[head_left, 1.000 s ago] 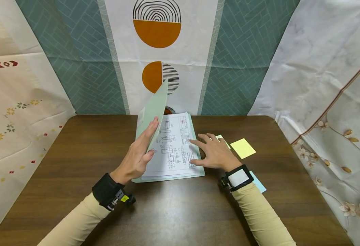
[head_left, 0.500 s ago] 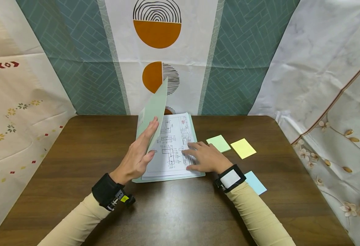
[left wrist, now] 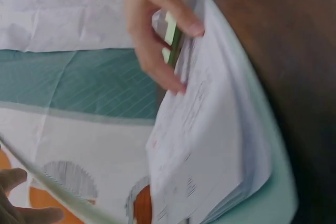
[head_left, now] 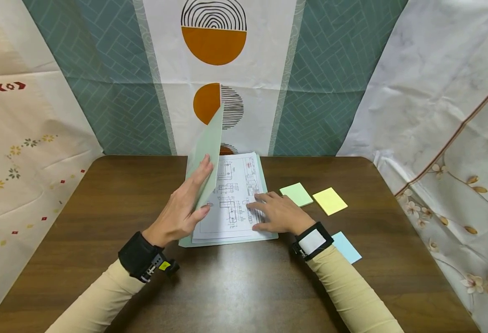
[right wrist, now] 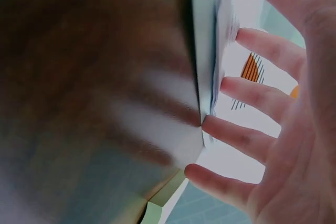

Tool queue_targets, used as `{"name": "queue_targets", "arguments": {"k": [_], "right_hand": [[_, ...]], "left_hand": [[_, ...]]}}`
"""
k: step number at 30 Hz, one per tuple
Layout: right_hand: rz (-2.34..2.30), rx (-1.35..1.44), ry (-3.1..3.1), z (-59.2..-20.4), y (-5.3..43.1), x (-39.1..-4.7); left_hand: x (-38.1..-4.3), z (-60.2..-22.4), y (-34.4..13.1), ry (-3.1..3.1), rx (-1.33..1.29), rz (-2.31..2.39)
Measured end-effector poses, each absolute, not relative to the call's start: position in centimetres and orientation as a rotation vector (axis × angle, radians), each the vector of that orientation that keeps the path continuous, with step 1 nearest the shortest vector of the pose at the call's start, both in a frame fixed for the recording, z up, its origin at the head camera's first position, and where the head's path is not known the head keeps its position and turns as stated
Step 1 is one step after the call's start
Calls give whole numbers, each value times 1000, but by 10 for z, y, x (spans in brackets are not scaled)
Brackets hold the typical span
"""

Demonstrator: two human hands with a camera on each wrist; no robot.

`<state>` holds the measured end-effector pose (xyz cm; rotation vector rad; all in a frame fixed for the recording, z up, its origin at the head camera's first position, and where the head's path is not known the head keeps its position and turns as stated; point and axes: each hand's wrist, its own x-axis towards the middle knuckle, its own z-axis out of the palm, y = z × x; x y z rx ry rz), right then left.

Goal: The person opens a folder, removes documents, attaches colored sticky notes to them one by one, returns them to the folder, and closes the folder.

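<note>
A pale green folder (head_left: 269, 237) lies on the table with its cover (head_left: 210, 143) raised on the left side. Inside is a stack of papers (head_left: 237, 178), the top one printed with technical drawings. My left hand (head_left: 181, 208) touches the outer face of the cover, fingers extended and thumb near its front edge. In the left wrist view, part of that hand (left wrist: 23, 203) shows beside the cover's thin edge. My right hand (head_left: 279, 212) rests its spread fingertips at the right side of the papers. The right wrist view shows its fingers (right wrist: 257, 98) against the stack's edge.
Right of the folder lie a green sticky-note pad (head_left: 297, 194), a yellow sticky-note pad (head_left: 330, 201) and a blue one (head_left: 347, 247) partly behind my right wrist. A patterned cloth (head_left: 260, 69) hangs along the table's back edge.
My right hand has shifted left onto the papers, uncovering the green pad, then stayed there. My left hand has moved slightly left, and the raised cover leans a little further left.
</note>
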<state>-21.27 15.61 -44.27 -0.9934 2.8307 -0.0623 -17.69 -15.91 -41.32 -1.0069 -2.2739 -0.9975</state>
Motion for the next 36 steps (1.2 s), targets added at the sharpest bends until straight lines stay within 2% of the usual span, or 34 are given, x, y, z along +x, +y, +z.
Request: {"name": "queue_targets", "arguments": {"k": [13,24,36], "right_hand": [[-76,-1018,2849,-448,157,-213],[-83,-1005,2847,-449,157,-212],[-61,-1004,2864,-450,154,-213]], "left_hand": [[-189,-366,-185,-2167,-1007,-954],[-189,-368,-191,-2173,-1008,-936],[-179,-369,-241,-2060,-884,-973]]}}
